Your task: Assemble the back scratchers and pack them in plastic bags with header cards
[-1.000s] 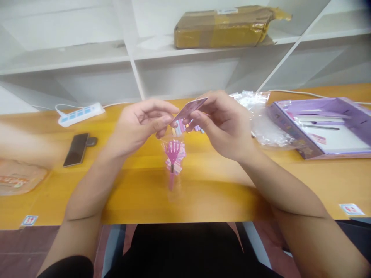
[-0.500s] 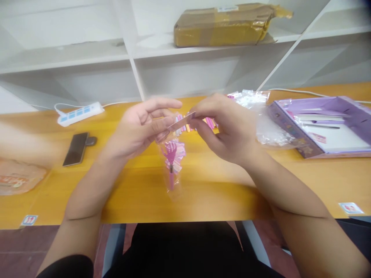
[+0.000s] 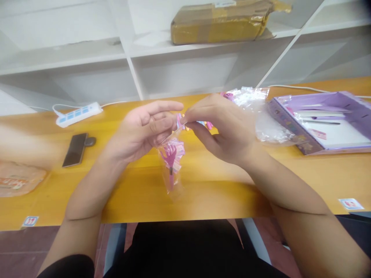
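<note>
My left hand [image 3: 139, 129] and my right hand [image 3: 224, 129] meet above the middle of the yellow table [image 3: 203, 193]. Between them hangs a small clear bag [image 3: 171, 166] with a pink hand-shaped toy and pink-white slips inside. My left thumb and fingers pinch the bag's top edge. My right fingertips are pinched together at the bag's mouth; the small pink card they held earlier is hidden. Several pastel sticks [image 3: 203, 123] lie on the table just behind my hands.
A purple box [image 3: 319, 123] stands open at the right, with crumpled clear plastic [image 3: 257, 112] beside it. At the left lie a black phone [image 3: 74, 150], a white power strip [image 3: 77, 114] and a brown packet [image 3: 17, 179]. White shelves behind hold a taped cardboard parcel [image 3: 220, 21].
The pink card in my right hand has tipped down from above the bag to its mouth and gone out of sight. My hands have closed together.
</note>
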The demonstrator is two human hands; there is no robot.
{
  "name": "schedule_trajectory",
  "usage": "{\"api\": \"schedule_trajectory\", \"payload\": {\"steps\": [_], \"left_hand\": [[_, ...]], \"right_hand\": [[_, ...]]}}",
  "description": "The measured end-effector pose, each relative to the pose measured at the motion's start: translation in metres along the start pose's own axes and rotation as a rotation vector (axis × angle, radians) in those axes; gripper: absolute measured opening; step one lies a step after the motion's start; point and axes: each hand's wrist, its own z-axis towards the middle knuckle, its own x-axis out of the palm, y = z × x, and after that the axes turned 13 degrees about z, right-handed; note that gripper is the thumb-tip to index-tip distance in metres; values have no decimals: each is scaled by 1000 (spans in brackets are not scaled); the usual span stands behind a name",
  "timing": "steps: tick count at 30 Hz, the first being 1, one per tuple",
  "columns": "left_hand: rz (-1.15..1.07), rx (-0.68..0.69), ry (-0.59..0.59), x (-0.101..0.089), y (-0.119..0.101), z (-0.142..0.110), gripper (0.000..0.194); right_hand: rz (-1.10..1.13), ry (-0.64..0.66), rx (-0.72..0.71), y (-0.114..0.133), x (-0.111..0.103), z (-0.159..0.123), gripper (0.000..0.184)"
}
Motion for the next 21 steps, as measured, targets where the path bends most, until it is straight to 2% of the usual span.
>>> {"api": "schedule_trajectory", "payload": {"steps": [5,10,13,17,21], "left_hand": [[6,16,-12,0,3,0,52],[70,46,-10,1,4,0,53],[122,46,-16,1,4,0,55],[25,31,-16,1,5,0,54],[2,12,-11,2,6,-1,57]], "right_hand": [[53,52,132,-5,-1,-2,22],[63,49,174,3,-3,1,28],[77,65,248,7,-3,3,30],[81,68,326,10,-4,3,40],[55,78,345,12,-6,0,39]]}}
